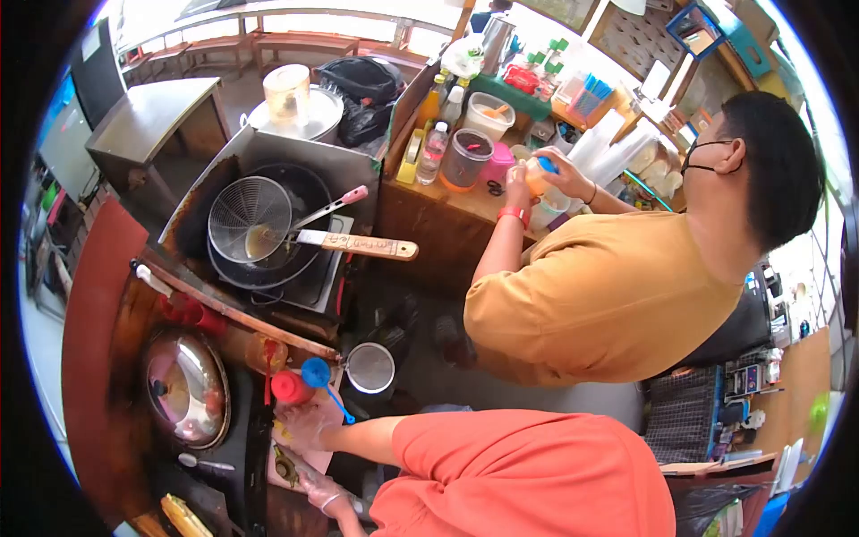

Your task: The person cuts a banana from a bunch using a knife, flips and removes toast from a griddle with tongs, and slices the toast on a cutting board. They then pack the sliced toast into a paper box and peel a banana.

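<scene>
Firstly, a domed pan lid (188,389) with a dark knob lies well apart from the right hand (300,425), to its left in the view. Below this lid, and also to the left of both hands, there is a metal spoon (206,463). Well above the right hand, a round wire skimmer (250,215) with a wooden handle rests over the dark wok (304,183).

Next comes a small dark green piece (285,470), which lies on the pale board (319,455), just below the right hand. The red plastic container (291,387) stands just above this same hand. Both hands wear thin clear gloves. The right hand is lowered to the board with yellow bits at its fingers, but its grip I cannot tell. Near its wrist ends the handle of a blue ladle (316,372).

The left hand (324,495) is beside the board, below the right one; whether it clasps something, I cannot tell. Farther right and above the hands is a round mesh strainer (370,367). Well apart, a masked co-worker (608,286) holds a blue-lidded jar (536,183).
</scene>
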Demonstrator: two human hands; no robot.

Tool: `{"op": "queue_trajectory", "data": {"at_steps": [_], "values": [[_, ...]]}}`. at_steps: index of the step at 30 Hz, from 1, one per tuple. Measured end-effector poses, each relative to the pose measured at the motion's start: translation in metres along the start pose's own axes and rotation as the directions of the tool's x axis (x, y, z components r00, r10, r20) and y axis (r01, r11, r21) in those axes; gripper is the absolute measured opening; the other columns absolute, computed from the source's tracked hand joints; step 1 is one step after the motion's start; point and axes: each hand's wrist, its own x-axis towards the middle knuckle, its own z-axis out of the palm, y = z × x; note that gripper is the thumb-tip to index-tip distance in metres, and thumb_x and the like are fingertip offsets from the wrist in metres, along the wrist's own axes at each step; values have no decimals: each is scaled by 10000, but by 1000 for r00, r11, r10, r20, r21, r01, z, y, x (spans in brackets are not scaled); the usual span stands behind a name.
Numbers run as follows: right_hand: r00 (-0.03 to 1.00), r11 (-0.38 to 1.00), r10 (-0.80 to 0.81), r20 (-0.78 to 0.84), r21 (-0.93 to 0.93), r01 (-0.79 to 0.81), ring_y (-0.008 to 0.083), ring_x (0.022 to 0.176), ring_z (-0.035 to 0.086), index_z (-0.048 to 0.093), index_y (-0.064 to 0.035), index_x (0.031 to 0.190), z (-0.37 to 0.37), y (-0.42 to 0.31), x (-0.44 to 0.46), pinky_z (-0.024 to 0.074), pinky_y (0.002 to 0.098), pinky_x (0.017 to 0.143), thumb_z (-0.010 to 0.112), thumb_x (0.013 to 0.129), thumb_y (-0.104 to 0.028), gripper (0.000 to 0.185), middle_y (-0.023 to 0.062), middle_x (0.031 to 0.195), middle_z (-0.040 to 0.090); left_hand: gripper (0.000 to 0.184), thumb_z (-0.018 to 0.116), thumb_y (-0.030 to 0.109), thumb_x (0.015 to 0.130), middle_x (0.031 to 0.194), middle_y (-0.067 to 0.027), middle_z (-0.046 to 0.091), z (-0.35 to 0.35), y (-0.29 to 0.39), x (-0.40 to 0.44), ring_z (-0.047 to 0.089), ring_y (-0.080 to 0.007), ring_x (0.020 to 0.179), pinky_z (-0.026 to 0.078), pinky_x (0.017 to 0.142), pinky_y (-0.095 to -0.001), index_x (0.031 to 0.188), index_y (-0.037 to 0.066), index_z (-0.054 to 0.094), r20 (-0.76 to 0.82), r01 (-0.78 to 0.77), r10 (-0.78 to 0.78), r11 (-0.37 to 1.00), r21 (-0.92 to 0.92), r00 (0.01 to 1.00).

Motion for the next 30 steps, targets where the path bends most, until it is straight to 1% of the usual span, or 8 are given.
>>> {"op": "queue_trajectory", "data": {"at_steps": [2, 5, 9, 15, 17, 22, 25, 30], "values": [[1000, 1000, 5, 9, 19, -5, 363, 1297, 559, 501, 32, 1400, 0, -3, 2, 436, 472, 1105, 525, 925, -174, 519, 238, 1396, 570, 460, 636, 192, 949, 1151, -287, 697, -14, -6, -10, 676, -442, 1051, 524, 902, -488, 1374, 25, 575, -49, -198, 196, 980, -31, 979], [998, 998, 13, 69, 55, -17, 357, 1301, 559, 500, 35, 1402, 8, -6, 1, 435, 468, 1110, 512, 931, -159, 510, 236, 1402, 568, 434, 620, 248, 963, 1088, -258, 723, -31, -10, -19, 699, -441, 1001, 543, 862, -500, 1357, 68, 600, -9, -5, 5, 998, -70, 1000], [985, 996, 59, 160, 50, -68, 349, 1306, 558, 498, 40, 1405, 2, 4, 6, 433, 463, 1116, 496, 940, -140, 499, 233, 1410, 565, 479, 656, 199, 938, 1011, -219, 733, -56, -36, -41, 737, -377, 912, 575, 796, -468, 1401, 126, 554, -72, -67, 55, 980, -186, 996], [993, 888, 42, 115, -460, 15, 362, 1434, 420, 308, 47, 1552, -6, -10, 6, 332, 464, 1199, 524, 934, -174, 691, 216, 1566, 414, 429, 665, 158, 899, 980, -201, 732, -70, -101, -71, 722, -391, 871, 568, 772, -460, 1316, 83, 601, -268, 121, -156, 982, -146, 951], [998, 888, -62, 24, -455, 66, 378, 1422, 425, 314, 63, 1540, -21, -22, -4, 332, 476, 1197, 563, 896, -165, 728, 227, 1544, 433, 358, 672, 148, 897, 918, -185, 723, -85, -109, -82, 714, -352, 809, 555, 739, -430, 1245, 73, 641, -153, 286, -334, 920, -268, 930], [897, 897, -441, -29, -51, 439, 353, 1359, 465, 580, -89, 1332, -33, -67, -23, 348, 487, 1153, 614, 811, -44, 524, 144, 1354, 580, 311, 683, 145, 909, 887, -167, 713, -67, -154, -92, 707, -308, 771, 548, 723, -396, 1204, 50, 660, -345, 168, -280, 933, -319, 896], [741, 689, -670, 44, -332, 644, 360, 1299, 516, 628, -72, 1217, -28, -106, -23, 407, 498, 1099, 630, 811, -37, 407, 130, 1269, 619, 320, 686, 143, 909, 884, -157, 714, -57, -165, -95, 706, -276, 762, 548, 720, -377, 1212, 42, 658, -281, 208, -330, 898, -389, 901], [820, 872, -351, 451, -161, 462, 379, 1322, 512, 580, -48, 1256, 15, -110, 15, 446, 487, 1076, 639, 830, -30, 430, 220, 1380, 551, 318, 686, 123, 915, 870, -119, 707, -62, -165, -101, 674, -204, 742, 545, 712, -348, 1219, 35, 657, -77, 277, -389, 769, -577, 918]]}}
